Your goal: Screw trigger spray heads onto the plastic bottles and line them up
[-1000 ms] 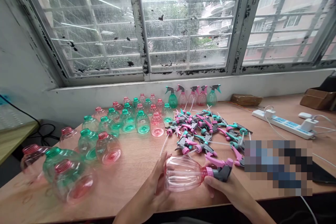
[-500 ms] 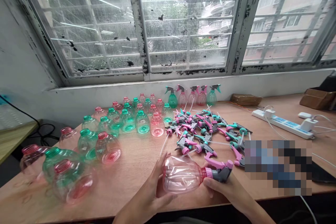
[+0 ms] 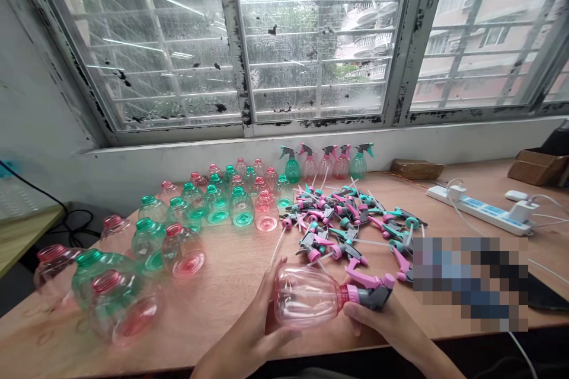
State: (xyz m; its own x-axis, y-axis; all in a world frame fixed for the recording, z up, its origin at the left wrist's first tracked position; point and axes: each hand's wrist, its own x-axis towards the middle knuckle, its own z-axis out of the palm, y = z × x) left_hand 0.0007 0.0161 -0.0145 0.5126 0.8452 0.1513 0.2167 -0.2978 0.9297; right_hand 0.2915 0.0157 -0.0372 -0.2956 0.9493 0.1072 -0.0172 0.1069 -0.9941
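A clear pink spray bottle (image 3: 306, 296) lies on its side between my hands, its base to the left. A pink and grey trigger head (image 3: 373, 290) sits on its neck. Around the base end curls my left hand (image 3: 262, 314), fingers partly hidden behind the bottle. My right hand (image 3: 373, 317) grips the neck and collar, thumb in front. Just beyond the bottle is a heap of loose pink, green and grey trigger heads (image 3: 342, 219) with thin white tubes.
Several pink and green bottles without heads, such as a green bottle (image 3: 242, 207), stand on the left of the table (image 3: 226, 284). Along the wall stand several bottles with heads (image 3: 325, 163). At right are a power strip (image 3: 484, 210), a brown package (image 3: 416, 169) and a cardboard box (image 3: 537, 166).
The bottle has turned slightly about its length and shifted a little left. Both hands stay on it in nearly the same place. Everything else on the table is unchanged.
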